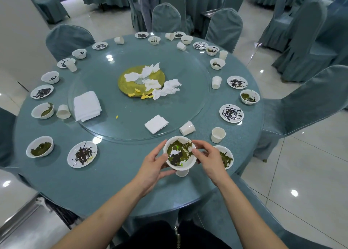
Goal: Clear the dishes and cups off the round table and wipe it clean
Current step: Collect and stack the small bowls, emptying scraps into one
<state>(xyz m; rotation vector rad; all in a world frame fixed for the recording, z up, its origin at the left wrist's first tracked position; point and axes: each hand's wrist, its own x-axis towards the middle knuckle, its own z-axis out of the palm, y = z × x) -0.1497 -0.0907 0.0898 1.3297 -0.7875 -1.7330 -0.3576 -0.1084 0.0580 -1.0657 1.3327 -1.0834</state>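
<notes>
While clearing is only just beginning, holding a soiled white bowl (180, 153) between both hands at the near edge of the round desk (116, 188): left hand (153, 166) cupping its side, right hand (208, 154) pinching its rim. Likely stacking next; a paper cup (182, 172) showing just beneath, neighbouring bowl (226, 159) close by.

A white cup (182, 172) sits under the held bowl (180, 153), so only its bottom bit pokes out. The right hand (209, 158) covers the left half of a dirty bowl (227, 157) beside it. Far side of the desk (113, 182), the little plates (141, 35) are too small to tell what's smeared on them. Someone's legs (148, 7) back there get cut off by the top edge.
</notes>
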